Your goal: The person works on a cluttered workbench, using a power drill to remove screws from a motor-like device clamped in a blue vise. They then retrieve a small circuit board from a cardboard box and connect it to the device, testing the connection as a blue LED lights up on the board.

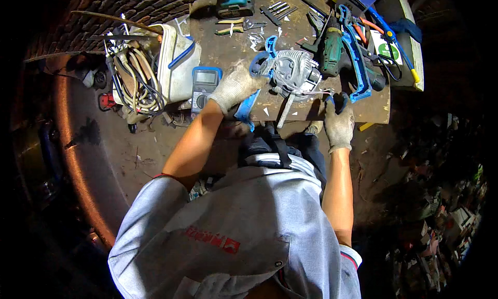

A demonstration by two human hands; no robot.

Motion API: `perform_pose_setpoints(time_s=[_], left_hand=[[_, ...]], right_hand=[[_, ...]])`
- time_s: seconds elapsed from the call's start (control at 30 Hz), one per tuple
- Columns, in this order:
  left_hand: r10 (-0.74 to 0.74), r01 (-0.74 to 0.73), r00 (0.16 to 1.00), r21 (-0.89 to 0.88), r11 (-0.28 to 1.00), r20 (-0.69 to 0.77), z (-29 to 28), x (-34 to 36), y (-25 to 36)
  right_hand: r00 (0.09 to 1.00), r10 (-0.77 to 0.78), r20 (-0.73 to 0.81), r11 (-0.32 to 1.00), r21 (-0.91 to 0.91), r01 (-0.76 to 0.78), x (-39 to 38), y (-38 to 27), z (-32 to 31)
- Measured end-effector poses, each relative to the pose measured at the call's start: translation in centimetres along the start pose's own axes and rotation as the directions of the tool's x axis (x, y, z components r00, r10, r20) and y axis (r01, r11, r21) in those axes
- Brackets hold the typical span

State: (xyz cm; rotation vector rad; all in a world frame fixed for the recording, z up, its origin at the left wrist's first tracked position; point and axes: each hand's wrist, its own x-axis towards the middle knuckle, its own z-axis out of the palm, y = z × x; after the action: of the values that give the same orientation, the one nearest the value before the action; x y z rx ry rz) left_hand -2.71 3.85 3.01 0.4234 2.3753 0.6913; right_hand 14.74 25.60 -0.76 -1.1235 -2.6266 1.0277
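A grey, dusty motor-like metal unit (293,72) with a ribbed housing lies on the workbench in front of me. My left hand (241,86), in a pale knit glove with dark fingertips, is closed around its left side. A blue plastic casing piece (247,110) sticks out below that hand, and part of it shows above the fingers. Thin wires (322,92) run from the unit's right side toward my right hand (339,123). That gloved hand is at the bench's front edge, its fingers pinched at the wire ends. A flat bar (286,111) points from the unit toward me.
Left of the unit are a multimeter (204,86) and a white bucket (179,65) with coiled cables (136,76). Pliers (236,27) and a cordless tool (234,2) lie behind. On the right are a green drill (332,52), a blue casing half (356,65) and a white box (410,60).
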Motion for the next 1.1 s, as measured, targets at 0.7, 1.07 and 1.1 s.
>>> perform_pose_setpoints(time_s=[0.7, 1.07, 1.1], left_hand=[[0.223, -0.223, 0.974, -0.305, 0.926, -0.037, 1.4, 1.3, -1.9], [0.222, -0.221, 0.974, -0.393, 0.893, -0.044, 0.2, 0.1, -0.3], [0.231, -0.230, 0.972, -0.379, 0.896, -0.044, 0.0, 0.2, -0.2]], right_hand=[[0.652, -0.721, 0.233, 0.636, -0.149, 0.757, 4.0, -8.8, 6.1], [0.617, -0.765, 0.187, 0.620, -0.046, 0.783, 4.1, -7.9, 6.8], [0.625, -0.757, 0.193, 0.625, -0.068, 0.778, 4.0, -8.1, 6.8]])
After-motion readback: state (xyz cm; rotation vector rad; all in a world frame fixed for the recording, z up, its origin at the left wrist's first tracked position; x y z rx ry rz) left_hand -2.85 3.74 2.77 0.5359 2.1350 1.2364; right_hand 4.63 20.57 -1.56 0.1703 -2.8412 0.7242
